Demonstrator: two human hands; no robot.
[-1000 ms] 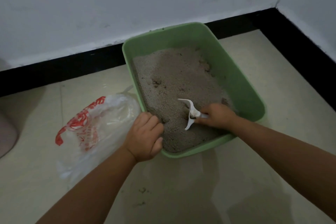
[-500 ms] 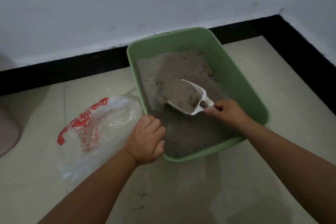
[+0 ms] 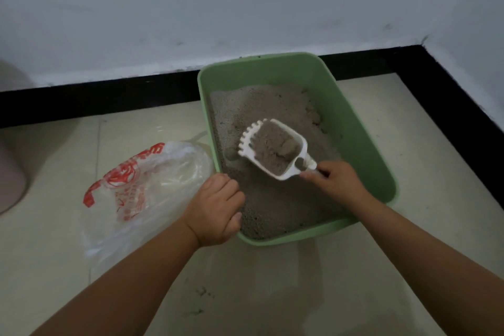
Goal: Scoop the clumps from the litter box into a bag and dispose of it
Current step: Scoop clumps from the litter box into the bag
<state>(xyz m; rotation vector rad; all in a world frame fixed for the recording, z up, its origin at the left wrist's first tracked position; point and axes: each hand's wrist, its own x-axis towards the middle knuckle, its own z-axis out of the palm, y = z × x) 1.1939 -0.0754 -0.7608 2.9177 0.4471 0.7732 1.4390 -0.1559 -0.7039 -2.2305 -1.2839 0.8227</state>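
**Loaded scoop held over the litter tray**

At the far left edge a rounded, pale pinkish object stands on the floor, only partly in view. Next comes a thin, crinkled plastic bag, translucent white with red printing, lying slack on the smooth cream floor tiles with its mouth gaping toward the tray. Its near right edge touches the left hand, which is curled into a loose fist with the knuckles up, resting at the near left corner of the litter box; whether the fingers pinch the bag's film or the tray's rim cannot be told.

The litter box is a rectangular tray of matte light-green plastic with rounded corners and a rolled rim, set on the floor close to the black skirting below a white wall. It holds fine, sandy grey-brown litter, uneven and heaped toward the back.

Above the litter sits the white plastic scoop, a deep shovel shape with a toothed front edge, level and filled with grainy litter and a few rounded clumps. The right hand is closed around its short handle, fingers wrapped tight, over the tray's near right part.

A few dark specks lie on the tiles between the forearms.
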